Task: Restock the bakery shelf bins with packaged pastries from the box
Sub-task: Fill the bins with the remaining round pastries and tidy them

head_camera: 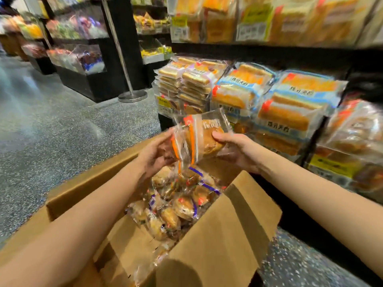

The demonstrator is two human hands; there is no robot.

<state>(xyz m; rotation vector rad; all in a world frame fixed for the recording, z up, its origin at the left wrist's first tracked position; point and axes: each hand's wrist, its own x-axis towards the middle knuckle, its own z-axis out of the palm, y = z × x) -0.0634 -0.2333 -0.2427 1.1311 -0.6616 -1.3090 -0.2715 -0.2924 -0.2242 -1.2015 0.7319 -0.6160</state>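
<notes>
An open cardboard box [217, 235] stands on the floor below me, with several wrapped pastries [178, 206] piled inside. Above the box I hold clear pastry packets [202, 135] with an orange stripe between both hands. My left hand [157, 154] grips their left side, fingers curled round the wrapper. My right hand [234, 148] holds the right side, thumb on top of the brown pastry. The shelf bins [288, 112] with packaged bread and cakes stand just beyond, to the right.
Stacks of sliced cake packets [186, 83] fill the left bin. An upper shelf [269, 21] carries more bread. A metal post with a round base [132, 96] stands on the speckled floor [62, 131]; further display shelves [78, 54] line the aisle at left.
</notes>
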